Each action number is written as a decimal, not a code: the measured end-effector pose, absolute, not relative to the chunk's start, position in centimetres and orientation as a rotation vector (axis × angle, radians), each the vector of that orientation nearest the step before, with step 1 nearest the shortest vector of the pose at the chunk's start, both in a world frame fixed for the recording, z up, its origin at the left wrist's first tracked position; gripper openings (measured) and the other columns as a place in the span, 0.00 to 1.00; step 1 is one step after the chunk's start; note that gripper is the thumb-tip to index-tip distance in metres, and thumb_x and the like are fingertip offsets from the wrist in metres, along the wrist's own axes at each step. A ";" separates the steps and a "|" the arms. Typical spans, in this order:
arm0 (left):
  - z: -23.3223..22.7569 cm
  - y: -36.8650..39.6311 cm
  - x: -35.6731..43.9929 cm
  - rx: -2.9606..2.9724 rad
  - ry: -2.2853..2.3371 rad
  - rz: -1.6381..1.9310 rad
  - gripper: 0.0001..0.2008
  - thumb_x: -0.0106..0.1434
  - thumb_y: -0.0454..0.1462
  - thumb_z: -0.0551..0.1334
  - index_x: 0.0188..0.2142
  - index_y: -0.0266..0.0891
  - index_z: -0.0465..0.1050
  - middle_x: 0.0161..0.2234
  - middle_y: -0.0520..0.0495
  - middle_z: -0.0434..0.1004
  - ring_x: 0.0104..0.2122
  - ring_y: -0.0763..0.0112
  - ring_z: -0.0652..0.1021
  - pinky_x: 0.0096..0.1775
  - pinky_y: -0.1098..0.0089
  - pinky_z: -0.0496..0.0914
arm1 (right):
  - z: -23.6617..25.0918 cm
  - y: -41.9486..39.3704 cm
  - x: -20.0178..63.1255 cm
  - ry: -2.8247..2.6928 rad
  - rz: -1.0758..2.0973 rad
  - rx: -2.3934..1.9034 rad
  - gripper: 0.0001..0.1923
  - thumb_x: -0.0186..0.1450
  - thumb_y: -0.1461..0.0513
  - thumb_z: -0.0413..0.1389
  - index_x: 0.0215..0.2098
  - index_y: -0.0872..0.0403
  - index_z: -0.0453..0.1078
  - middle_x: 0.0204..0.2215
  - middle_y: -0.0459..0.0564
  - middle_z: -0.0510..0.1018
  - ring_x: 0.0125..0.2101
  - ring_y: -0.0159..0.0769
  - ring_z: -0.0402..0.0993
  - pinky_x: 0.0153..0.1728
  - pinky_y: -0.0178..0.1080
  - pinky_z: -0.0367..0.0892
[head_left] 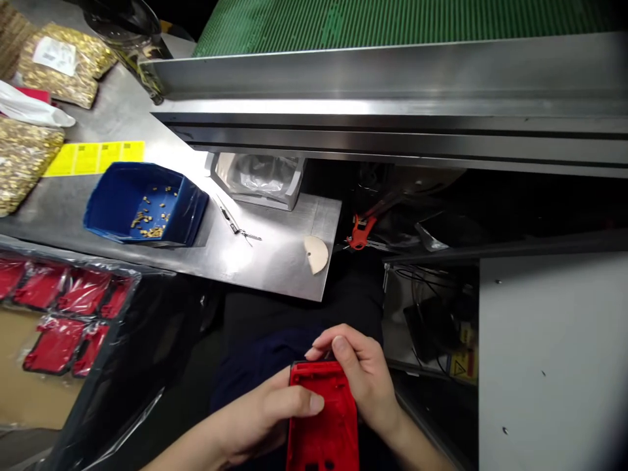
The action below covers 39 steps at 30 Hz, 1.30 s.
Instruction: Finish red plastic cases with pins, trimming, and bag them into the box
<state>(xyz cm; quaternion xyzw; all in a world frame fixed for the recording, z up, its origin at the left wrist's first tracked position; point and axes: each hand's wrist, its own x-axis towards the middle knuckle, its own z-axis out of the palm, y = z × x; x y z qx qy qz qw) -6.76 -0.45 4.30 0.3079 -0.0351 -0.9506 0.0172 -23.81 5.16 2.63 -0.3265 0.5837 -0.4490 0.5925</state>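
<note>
A red plastic housing (326, 432) with a dark edge lies between my two hands, its hollow inside facing up. Round its left side my left hand (282, 405) is closed, thumb pressed on the inner face and the other fingers hidden underneath. My right hand (363, 376) wraps the upper right corner, its thumb by the top edge and the fingertips bent over behind it. The housing's lower end runs out of the picture. Beyond the hands, a blue bin (118, 203) on the metal table holds several small brass pieces (152, 230).
On the metal table (275, 275) lie a pale half-round disc (316, 254), a slim tool (228, 216) and a grey tray (294, 186). Bags of brass parts (69, 62) stand far left. Wrapped red housings (53, 343) fill a box at left. A green conveyor (392, 23) crosses the back.
</note>
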 end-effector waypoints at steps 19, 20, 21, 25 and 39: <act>3.8 0.2 -6.3 0.850 -0.177 -2.919 0.32 0.68 0.42 0.64 0.69 0.39 0.61 0.53 0.30 0.80 0.53 0.49 0.80 0.56 0.50 0.69 | -2.6 1.0 -26.8 2.075 -0.914 -1.217 0.13 0.77 0.57 0.46 0.39 0.51 0.69 0.34 0.48 0.77 0.35 0.37 0.75 0.38 0.38 0.70; 3.7 0.3 -6.1 0.819 -0.171 -2.908 0.36 0.69 0.44 0.64 0.72 0.43 0.54 0.54 0.30 0.79 0.54 0.47 0.80 0.58 0.46 0.66 | -3.5 -0.4 -26.9 2.081 -0.848 -1.264 0.10 0.76 0.59 0.48 0.46 0.51 0.70 0.39 0.49 0.78 0.38 0.37 0.76 0.41 0.38 0.72; 3.5 0.5 -6.0 0.782 -0.173 -2.901 0.38 0.69 0.47 0.65 0.73 0.46 0.51 0.57 0.30 0.78 0.56 0.45 0.78 0.59 0.43 0.65 | -4.4 -2.0 -27.0 2.079 -0.799 -1.307 0.10 0.75 0.60 0.50 0.52 0.51 0.69 0.44 0.51 0.78 0.42 0.38 0.77 0.44 0.40 0.72; 3.0 0.9 -5.4 0.626 -0.213 -2.892 0.44 0.60 0.53 0.72 0.70 0.44 0.58 0.64 0.27 0.68 0.60 0.36 0.74 0.61 0.40 0.62 | -7.1 -7.3 -25.8 2.105 -0.584 -1.462 0.22 0.69 0.60 0.60 0.59 0.54 0.67 0.54 0.61 0.74 0.52 0.52 0.74 0.52 0.49 0.69; 2.9 1.2 -3.1 0.672 -0.134 -2.754 0.53 0.51 0.43 0.80 0.70 0.42 0.57 0.62 0.28 0.72 0.62 0.38 0.72 0.62 0.42 0.62 | -7.3 -16.2 -14.3 1.795 -0.366 -1.845 0.17 0.70 0.57 0.61 0.53 0.56 0.68 0.51 0.61 0.75 0.52 0.50 0.70 0.52 0.48 0.68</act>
